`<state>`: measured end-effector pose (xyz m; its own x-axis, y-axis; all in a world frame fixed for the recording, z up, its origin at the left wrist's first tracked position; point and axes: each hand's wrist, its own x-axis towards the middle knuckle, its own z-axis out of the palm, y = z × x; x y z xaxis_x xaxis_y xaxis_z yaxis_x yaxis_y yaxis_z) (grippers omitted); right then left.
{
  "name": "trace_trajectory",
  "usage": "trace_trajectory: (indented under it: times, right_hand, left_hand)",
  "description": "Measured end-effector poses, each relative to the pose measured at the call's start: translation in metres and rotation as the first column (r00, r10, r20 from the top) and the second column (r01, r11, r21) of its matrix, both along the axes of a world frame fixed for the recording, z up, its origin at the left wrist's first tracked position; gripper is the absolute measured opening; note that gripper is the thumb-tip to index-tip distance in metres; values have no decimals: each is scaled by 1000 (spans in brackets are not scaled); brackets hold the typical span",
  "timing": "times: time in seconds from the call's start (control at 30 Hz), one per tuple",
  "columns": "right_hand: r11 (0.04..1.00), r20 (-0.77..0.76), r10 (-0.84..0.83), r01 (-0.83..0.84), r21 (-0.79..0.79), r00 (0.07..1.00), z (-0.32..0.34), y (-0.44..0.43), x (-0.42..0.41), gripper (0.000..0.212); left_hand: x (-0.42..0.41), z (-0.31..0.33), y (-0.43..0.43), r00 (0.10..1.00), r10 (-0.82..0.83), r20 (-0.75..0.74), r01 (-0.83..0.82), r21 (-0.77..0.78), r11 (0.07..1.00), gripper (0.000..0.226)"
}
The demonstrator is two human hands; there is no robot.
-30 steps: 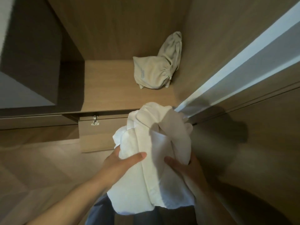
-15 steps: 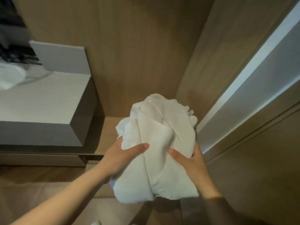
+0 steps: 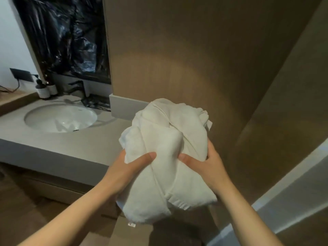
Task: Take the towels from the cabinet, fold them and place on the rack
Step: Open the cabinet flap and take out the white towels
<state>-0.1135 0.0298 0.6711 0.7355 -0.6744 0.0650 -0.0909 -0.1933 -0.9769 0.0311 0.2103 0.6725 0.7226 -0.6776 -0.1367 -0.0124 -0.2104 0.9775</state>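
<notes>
Head view.
- Item: crumpled white terry towel bundle (image 3: 170, 157), at centre frame. It is held in the air before the brown wood-grain wall panel (image 3: 195, 50), off the grey stone counter (image 3: 71, 150).
- At 7 o'clock of the bundle: left hand (image 3: 127, 173), thumb pressed across the front, fingers hidden behind the cloth, gripping.
- At 4 o'clock of the bundle: right hand (image 3: 205, 167), same grip.
- At 9 o'clock of the frame: counter with white oval sink basin (image 3: 60, 118).
- At 10 o'clock: black faucet (image 3: 78, 87).
- At 11 o'clock: black crinkled plastic sheet (image 3: 71, 38).
</notes>
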Motion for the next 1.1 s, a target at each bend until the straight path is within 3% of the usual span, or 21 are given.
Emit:
trace_trajectory:
  times: [0.2,0.33,0.47,0.6,0.83,0.97,1.1]
  right_hand:
    - [992,-8,110,-110,-69,994,20,42,119,105]
    - [985,5,159,-158,-64,987,24,72,193,102]
    - [984,0,168,-167,-63,986,19,92,253,93]
    - [983,-61,179,-182,-37,982,14,99,300,87]
    - [981,-139,185,-191,-34,973,-6,81,371,102]
    - [975,-163,216,-220,-11,963,-17,60,403,95]
    - [978,-216,207,-205,35,954,-39,36,430,86]
  left_hand:
    - [93,12,59,995,103,16,-102,-56,993,92]
    - [161,13,96,988,151,26,-149,-70,986,86]
    - [219,6,119,986,170,1,-169,-84,982,97]
    - [259,0,128,985,166,-45,-170,-100,980,96]
    - [320,-12,112,979,200,-36,-203,-112,973,77]
    - [348,-25,95,975,214,-64,-220,-94,971,62]
    - [378,-46,72,974,218,-66,-222,-75,972,69]
